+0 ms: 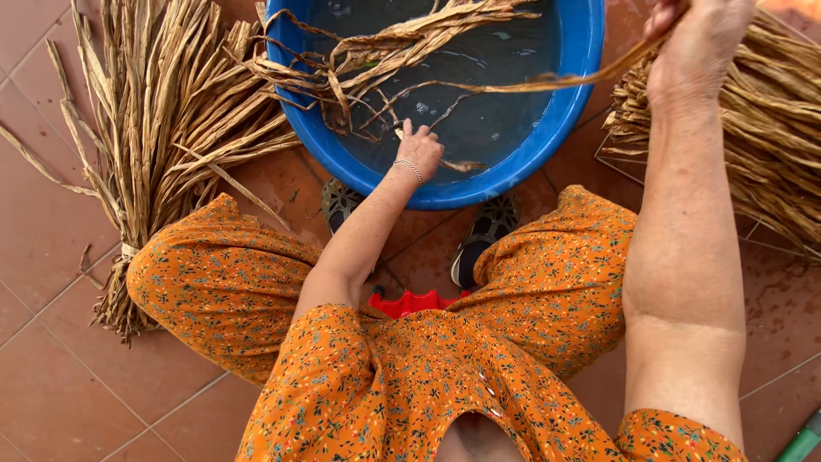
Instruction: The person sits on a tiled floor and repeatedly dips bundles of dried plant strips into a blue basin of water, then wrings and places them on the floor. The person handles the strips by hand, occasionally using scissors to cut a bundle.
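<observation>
Item: one long dried strip [547, 84], pinched in your right hand [697, 51], raised at the far right, and running across the blue basin [581, 51] to your left hand [419, 152], whose fingers close loosely on its wet end at the near rim. Beyond your left hand: soaking strips [376, 51] in the water. Left of it: a tied dry bundle [162, 120] on the tiles. Under your right hand: a second pile [770, 128]. Handling: keep the strip taut, submerge it evenly, draw slowly to avoid tearing
</observation>
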